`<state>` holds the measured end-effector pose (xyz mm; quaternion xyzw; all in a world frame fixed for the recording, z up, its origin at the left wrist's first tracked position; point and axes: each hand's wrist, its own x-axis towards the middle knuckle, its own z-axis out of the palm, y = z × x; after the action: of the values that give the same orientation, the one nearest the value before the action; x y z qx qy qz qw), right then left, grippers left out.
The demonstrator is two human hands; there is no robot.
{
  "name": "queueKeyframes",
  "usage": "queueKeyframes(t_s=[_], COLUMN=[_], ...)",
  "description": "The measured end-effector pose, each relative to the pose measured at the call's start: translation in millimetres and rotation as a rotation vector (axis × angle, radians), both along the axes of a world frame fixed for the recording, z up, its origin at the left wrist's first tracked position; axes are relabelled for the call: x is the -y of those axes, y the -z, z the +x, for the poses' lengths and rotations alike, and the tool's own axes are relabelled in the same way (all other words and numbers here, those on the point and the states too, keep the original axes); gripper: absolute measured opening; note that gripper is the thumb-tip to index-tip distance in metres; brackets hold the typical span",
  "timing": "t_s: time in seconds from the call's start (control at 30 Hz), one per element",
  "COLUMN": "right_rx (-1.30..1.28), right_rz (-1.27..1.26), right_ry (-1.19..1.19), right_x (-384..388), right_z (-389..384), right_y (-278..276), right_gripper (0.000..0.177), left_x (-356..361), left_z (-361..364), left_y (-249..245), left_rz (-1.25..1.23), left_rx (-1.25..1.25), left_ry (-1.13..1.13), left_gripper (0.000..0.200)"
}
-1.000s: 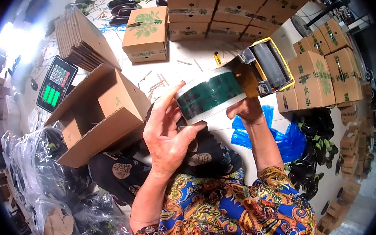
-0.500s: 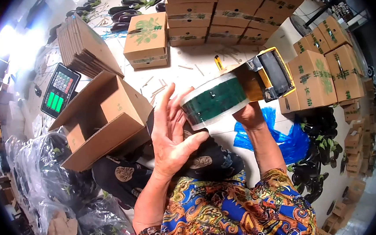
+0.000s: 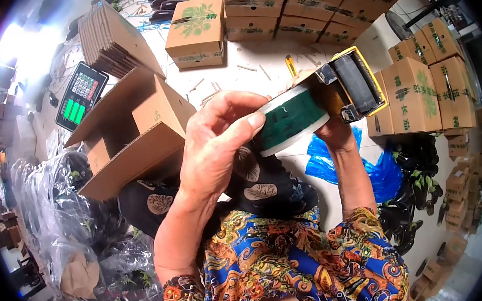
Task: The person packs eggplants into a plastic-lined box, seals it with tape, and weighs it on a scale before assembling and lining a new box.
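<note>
A tape dispenser point(image 3: 355, 85) with a yellow edge and a dark roller carries a wide roll of green tape point(image 3: 292, 119). My right hand point(image 3: 334, 132) holds it from below and behind, its fingers partly hidden by the roll. At the roll's left edge, my left hand point(image 3: 217, 135) pinches with thumb and fingertips; whether a tape end lies between them is too small to tell. To the left stands an open cardboard box point(image 3: 164, 108), tilted, with its flaps spread.
Flattened cardboard point(image 3: 116, 38) and a scale point(image 3: 81, 95) with a green display lie at the left. A closed box point(image 3: 195, 32) stands ahead. Stacked boxes point(image 3: 409, 95), a blue plastic bag point(image 3: 384, 173) and eggplants point(image 3: 396, 217) are at the right. Clear plastic point(image 3: 58, 204) lies left.
My left hand has closed from spread fingers to a pinch at the roll's left edge. The roll and dispenser sit slightly farther right in view, and the surroundings have shifted up.
</note>
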<state>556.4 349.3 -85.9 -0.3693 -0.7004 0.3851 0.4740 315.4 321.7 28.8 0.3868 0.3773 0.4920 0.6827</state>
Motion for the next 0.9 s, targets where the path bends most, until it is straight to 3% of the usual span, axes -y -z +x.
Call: queueKeyframes(t_s=[0.07,0.17,0.3,0.37,0.4,0.53,0.67,0.8,0.9], right_rx=[-0.364,-0.607,-0.545,-0.585,-0.667,-0.321,-0.666,-0.571,-0.660], right_rz=[-0.156,-0.378,-0.361,-0.428,-0.483,-0.221,-0.502,-0.385,-0.450], right_ry=[-0.101,-0.073,-0.046,-0.102,-0.188,-0.139,-0.262,-0.244,-0.268], right_x=[-0.8,-4.5,-4.0,-2.3,0.0,0.5,1.6,-1.7,1.5], right_z=[-1.3,4.8,5.5,13.0,17.6,25.8,19.1,21.5,17.4], right_y=[1.7,8.4,4.5,11.2,13.9,32.1,4.6,8.6,5.0], right_gripper=[0.060,0.070,0.073,0.071,0.079,0.093,0.091,0.094,0.096], left_x=[-4.6,-6.8,-7.3,-6.6,-6.6,-5.9,-4.4,-1.6,-0.9], left_z=[-2.0,-0.5,0.3,1.3,1.6,0.8,-1.7,-5.7,-6.7], left_y=[2.7,4.5,8.5,8.8,9.0,13.8,14.8,11.0,9.9], left_rz=[-0.019,-0.058,-0.064,-0.073,-0.076,-0.077,-0.058,-0.015,-0.030], left_rx=[0.016,0.089,0.098,0.104,0.109,0.148,0.219,0.157,0.178], left_ry=[0.039,0.057,0.055,0.055,0.058,0.069,0.088,0.077,0.069], left_gripper=[0.020,0.015,0.014,0.013,0.012,0.010,0.012,0.013,0.013])
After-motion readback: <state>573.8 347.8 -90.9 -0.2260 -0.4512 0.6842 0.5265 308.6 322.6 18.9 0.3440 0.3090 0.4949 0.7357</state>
